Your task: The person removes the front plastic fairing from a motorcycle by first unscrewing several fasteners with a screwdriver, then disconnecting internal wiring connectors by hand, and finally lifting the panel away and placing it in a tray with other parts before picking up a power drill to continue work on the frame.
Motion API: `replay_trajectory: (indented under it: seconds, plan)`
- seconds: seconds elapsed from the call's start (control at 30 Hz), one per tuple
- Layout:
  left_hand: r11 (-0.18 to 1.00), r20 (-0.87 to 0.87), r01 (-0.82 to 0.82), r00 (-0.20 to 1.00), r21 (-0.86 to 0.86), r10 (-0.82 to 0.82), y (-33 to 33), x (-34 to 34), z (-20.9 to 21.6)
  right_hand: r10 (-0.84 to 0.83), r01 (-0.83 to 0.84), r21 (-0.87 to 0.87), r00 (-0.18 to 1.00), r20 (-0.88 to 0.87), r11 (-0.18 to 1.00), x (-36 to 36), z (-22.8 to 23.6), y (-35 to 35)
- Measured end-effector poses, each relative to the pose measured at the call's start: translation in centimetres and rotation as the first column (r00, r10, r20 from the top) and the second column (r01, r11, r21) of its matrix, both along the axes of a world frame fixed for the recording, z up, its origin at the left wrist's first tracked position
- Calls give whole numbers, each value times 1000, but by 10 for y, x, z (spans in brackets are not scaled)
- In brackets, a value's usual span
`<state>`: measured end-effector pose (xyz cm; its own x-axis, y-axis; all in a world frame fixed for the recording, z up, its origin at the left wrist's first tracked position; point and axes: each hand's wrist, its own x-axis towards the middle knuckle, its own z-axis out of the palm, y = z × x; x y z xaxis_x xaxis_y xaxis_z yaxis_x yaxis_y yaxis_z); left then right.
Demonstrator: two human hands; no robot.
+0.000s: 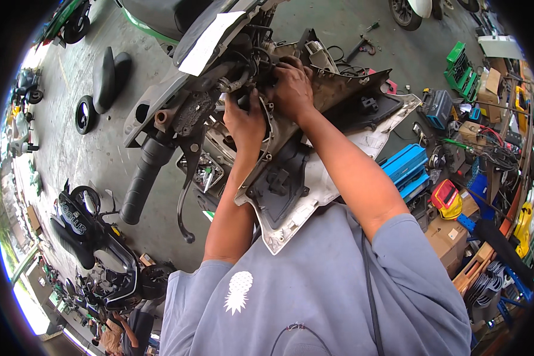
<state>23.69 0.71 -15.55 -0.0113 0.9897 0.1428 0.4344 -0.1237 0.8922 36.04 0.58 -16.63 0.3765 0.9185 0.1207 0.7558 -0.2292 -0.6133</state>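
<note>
Both hands reach into the opened front of a scooter, among dark wiring (pixel 243 59) behind the handlebar. My left hand (pixel 245 123) is beside the wiring, thumb up and fingertips partly hidden behind parts; what they grip cannot be made out. Just right of it, my right hand (pixel 293 90) has its fingers curled down into the cavity, and whatever they hold is hidden. Below the forearms, a white-edged front fairing panel (pixel 332 178) shows its dark inner side. On the left are a black handlebar grip (pixel 146 178) and a brake lever (pixel 187 199).
A parts tray (pixel 209 172) sits under the handlebar. To the right lie a blue toolbox (pixel 406 169), a green toolbox (pixel 461 71) and cardboard boxes (pixel 445 240). A scooter seat (pixel 104 80), a tyre (pixel 85 114) and a parked motorcycle (pixel 104 249) stand left.
</note>
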Motion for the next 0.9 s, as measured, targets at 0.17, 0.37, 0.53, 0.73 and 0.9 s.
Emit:
replay_trajectory:
  seconds: [0.17,0.37,0.53,0.73,0.9]
  plan:
    - [983,80,-171,981,-72,177,-35,3,4,-35,27,-64,992,-124,998,1,4,5]
    - [965,166,63,986,-254,-21,-43,14,15,138,-136,-186,990,-4,973,12,26,10]
    - [801,151,93,988,-592,-2,-36,25,22,398,-386,-130,913,92,913,48,3,17]
    - [718,451,35,799,-695,398,-54,33,-21,612,-535,-314,752,246,784,60,8,36]
    - [526,591,285,516,-801,620,-38,25,-3,683,-599,-339,687,246,725,56,14,39]
